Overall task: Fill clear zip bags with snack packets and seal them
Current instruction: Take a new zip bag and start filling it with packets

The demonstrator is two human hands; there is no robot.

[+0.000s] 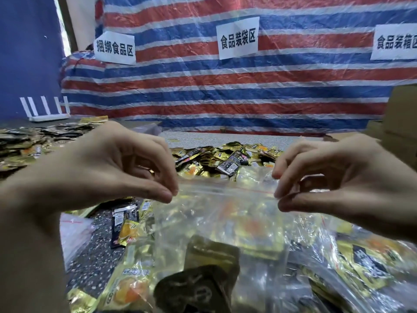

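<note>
Nearest the camera, toward the near edge of the tabletop (97, 256), the clear zip bag (225, 213) hangs with its belly resting among other goods, and the gold and dark snack packets (212, 256) inside it have settled low, which leaves the mouth free of contents. To its right lie more filled bags (361, 263), touching it; to its left a few loose packets (126, 227) and a flat empty bag (72, 227) sit on the speckled surface, with a bare strip between them. Higher up, the left hand (108, 166) and right hand (338, 175) each pinch one end of the zip strip (225, 188) between thumb and forefinger, the other fingers loosely curled. Held at both ends, the strip is stretched straight and level, probably so the track lines up for pressing shut; whether any part is already closed cannot be told. The span between the hands is unobstructed, so fingers could run along it freely. Beyond the bag, near the middle of the tabletop, a heap of packets (225, 159) waits within reach, and a second heap (33, 141) spreads toward the left edge. At the far edge hangs a striped tarp (225, 91) bearing paper signs (238, 38), with a white rack (45, 109) at the far left corner and cardboard boxes (401, 123) crowding the right side.
</note>
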